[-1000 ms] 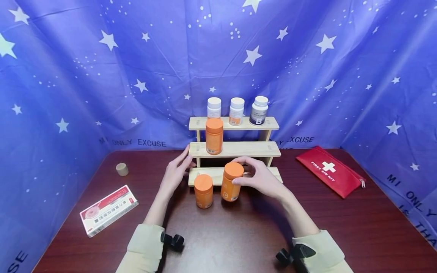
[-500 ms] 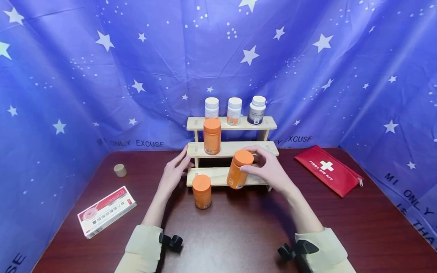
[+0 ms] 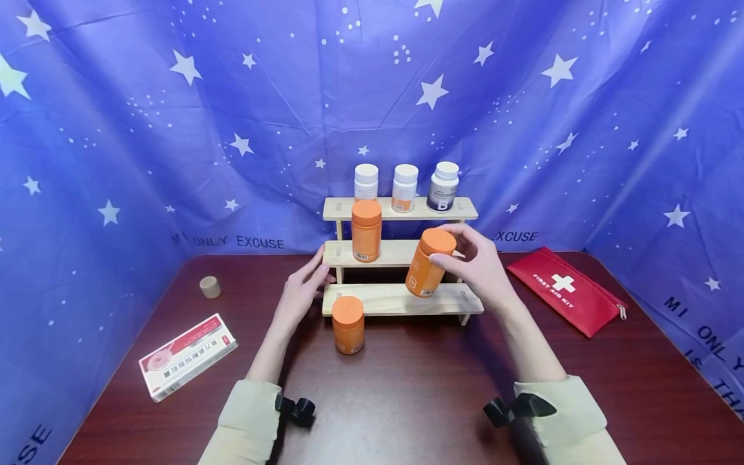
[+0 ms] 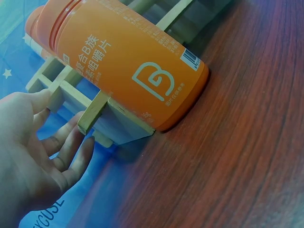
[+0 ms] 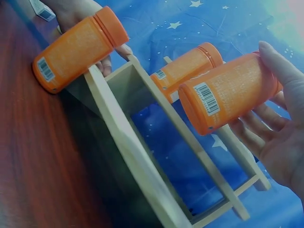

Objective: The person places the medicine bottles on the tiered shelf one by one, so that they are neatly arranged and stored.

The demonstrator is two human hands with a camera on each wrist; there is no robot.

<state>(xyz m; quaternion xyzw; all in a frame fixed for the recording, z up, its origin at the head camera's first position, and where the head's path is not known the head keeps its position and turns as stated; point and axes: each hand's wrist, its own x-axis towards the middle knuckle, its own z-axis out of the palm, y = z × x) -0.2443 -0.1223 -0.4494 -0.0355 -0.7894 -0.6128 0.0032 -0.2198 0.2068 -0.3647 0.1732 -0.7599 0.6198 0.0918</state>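
My right hand (image 3: 479, 268) holds an orange pill bottle (image 3: 427, 268) by its upper part, thumb in front. The bottle leans slightly, overlapping the right of the middle shelf in the head view; its barcode label faces the right wrist camera. My left hand (image 3: 300, 294) touches the left end of the three-tier wooden rack (image 3: 401, 300) with its fingertips, fingers (image 4: 71, 147) loosely bent. A second orange bottle (image 3: 349, 329) stands on the table before the bottom shelf. Another orange bottle (image 3: 366, 232) stands on the middle shelf, left side.
On the top shelf stand three white-capped bottles, one with a dark blue label (image 3: 443, 190). A red first aid pouch (image 3: 564, 290) lies at the right. To the left are a medicine box (image 3: 188, 358) and a small beige cylinder (image 3: 210, 287). A starry blue cloth (image 3: 261, 116) hangs behind.
My right hand has lifted the orange bottle from low in front of the bottom shelf, up and to the right, to the middle shelf's height. The left hand stays at the rack.
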